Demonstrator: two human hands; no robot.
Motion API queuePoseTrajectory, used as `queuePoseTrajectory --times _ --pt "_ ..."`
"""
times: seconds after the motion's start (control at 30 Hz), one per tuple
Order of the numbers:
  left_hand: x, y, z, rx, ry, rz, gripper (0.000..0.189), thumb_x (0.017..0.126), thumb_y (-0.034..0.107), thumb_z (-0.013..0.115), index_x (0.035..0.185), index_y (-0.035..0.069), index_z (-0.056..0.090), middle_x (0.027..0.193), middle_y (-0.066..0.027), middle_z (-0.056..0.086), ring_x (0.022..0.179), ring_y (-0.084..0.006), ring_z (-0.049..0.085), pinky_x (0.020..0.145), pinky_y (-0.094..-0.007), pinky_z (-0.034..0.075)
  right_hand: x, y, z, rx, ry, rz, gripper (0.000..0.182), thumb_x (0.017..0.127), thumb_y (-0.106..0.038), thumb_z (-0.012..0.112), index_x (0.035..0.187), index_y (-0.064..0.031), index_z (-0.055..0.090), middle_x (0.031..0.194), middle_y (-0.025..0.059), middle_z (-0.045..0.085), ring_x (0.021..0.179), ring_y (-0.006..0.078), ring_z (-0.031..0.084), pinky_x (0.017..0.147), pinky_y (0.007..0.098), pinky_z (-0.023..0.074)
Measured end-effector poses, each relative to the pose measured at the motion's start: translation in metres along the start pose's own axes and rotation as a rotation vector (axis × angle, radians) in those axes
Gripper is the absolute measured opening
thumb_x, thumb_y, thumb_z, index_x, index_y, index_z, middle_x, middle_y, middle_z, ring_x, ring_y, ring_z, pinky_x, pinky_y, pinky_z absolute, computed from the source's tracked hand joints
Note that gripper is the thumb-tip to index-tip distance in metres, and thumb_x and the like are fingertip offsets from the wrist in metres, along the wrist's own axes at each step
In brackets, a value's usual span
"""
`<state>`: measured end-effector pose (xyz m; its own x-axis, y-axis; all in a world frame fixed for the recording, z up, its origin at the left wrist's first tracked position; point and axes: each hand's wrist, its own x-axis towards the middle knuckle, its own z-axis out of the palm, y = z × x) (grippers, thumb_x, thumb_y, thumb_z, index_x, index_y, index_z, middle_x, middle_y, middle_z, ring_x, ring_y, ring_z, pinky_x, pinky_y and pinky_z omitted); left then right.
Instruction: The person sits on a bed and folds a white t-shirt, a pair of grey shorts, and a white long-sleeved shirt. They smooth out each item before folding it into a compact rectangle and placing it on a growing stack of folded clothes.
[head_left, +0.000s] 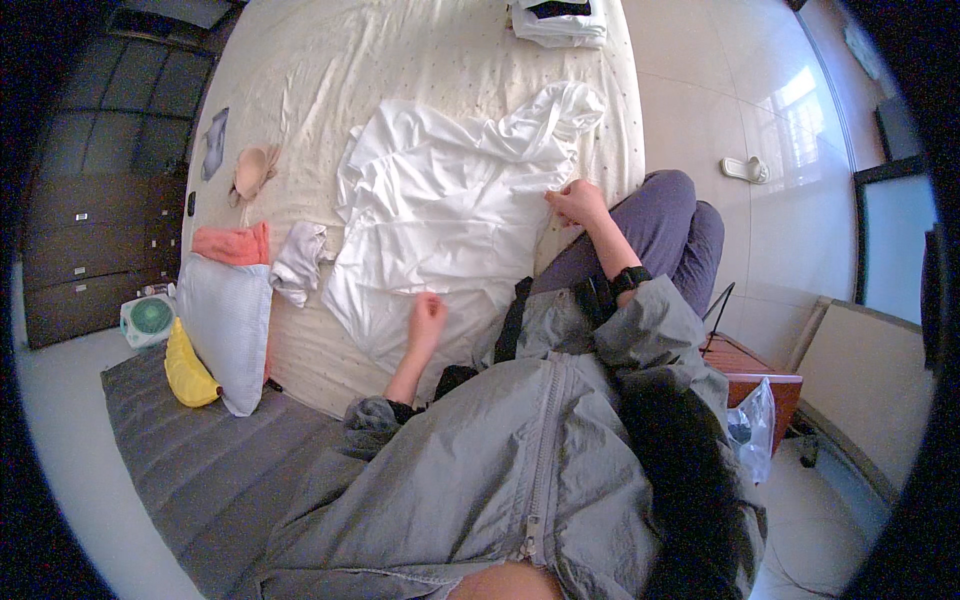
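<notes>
A white cloth garment (450, 202), wrinkled, lies spread on the bed in front of me. Its far right part is bunched up in thick folds. At its right edge, my right hand (580, 202) pinches the fabric between thumb and fingers, beside my bent knee. My left hand (428, 319) is over the near part of the garment, its fingers curled together on a fold of the cloth. The fingertips of the left hand are partly hidden by the hand itself.
On the bed (300, 90) are a folded white stack (559, 30), a beige bra-like item (251, 172), a crumpled pale cloth (298, 262) and a grey-blue packet (215, 144). A pillow (225, 322), coral towel (232, 244) and yellow banana-shaped plush (187, 367) are at left. A reddish stool (742, 356) stands right.
</notes>
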<state>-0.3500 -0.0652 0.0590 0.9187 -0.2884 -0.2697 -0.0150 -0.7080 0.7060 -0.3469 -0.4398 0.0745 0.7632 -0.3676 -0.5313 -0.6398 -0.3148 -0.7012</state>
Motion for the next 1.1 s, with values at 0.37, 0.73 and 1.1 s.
queuePoseTrajectory --times 0.37,0.73,1.1 --pt "0.027 0.055 0.049 0.181 -0.721 0.179 0.032 0.085 0.031 0.043 0.079 0.001 0.054 0.066 -0.0026 0.054 0.06 -0.0128 0.049 0.057 -0.029 0.041 0.012 -0.009 0.018 -0.074 0.356 0.087 0.028 0.068 -0.024 0.053 0.078 0.0006 0.061 0.08 0.0183 0.059 0.078 0.0319 0.058 0.07 0.0386 0.0457" --pt "0.245 0.176 -0.054 0.255 -0.337 0.157 0.038 0.073 0.012 0.05 0.112 0.012 0.046 0.077 -0.0079 0.059 0.066 -0.0157 0.057 0.063 -0.0268 0.044 0.015 -0.001 0.004 0.042 0.423 0.001 0.034 0.066 -0.031 0.059 0.067 0.0029 0.056 0.065 0.0203 0.057 0.065 0.0327 0.057 0.061 0.0375 0.0445" --pt "0.372 0.195 0.014 0.471 -0.937 -0.011 0.011 0.071 0.015 0.055 0.072 0.004 0.056 0.066 -0.0029 0.059 0.053 -0.0109 0.052 0.047 -0.023 0.04 0.016 0.0 0.0 0.137 0.485 -0.035 0.022 0.07 -0.02 0.057 0.083 -0.002 0.056 0.071 0.0168 0.059 0.069 0.032 0.057 0.063 0.04 0.0439"
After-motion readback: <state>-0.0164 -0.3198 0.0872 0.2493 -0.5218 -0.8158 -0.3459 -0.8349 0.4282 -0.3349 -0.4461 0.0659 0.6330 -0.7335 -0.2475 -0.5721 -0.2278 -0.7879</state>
